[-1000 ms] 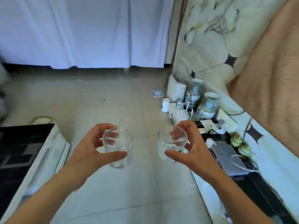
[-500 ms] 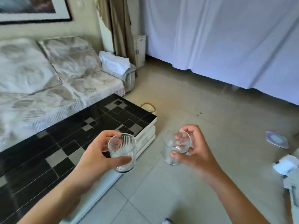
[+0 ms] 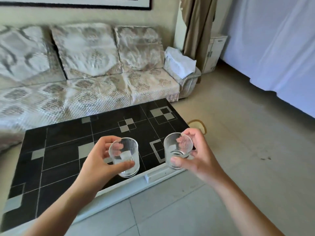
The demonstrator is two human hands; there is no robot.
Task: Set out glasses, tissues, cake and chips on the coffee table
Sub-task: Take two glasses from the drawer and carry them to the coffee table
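A: We note the left hand (image 3: 95, 160) clamped around one glass (image 3: 125, 157), the right hand (image 3: 196, 155) around the other glass (image 3: 177, 149); both glasses are upright, mid-frame.

B: And the coffee table (image 3: 68, 138)?

A: It lies directly beneath and ahead. The left glass hangs over its near edge, the right over its lower-right corner. We judge a downward, slightly forward move sets both.

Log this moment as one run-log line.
left hand: holds left glass | right hand: holds right glass | coffee table: nothing set out yet | phase: carrying glasses above table
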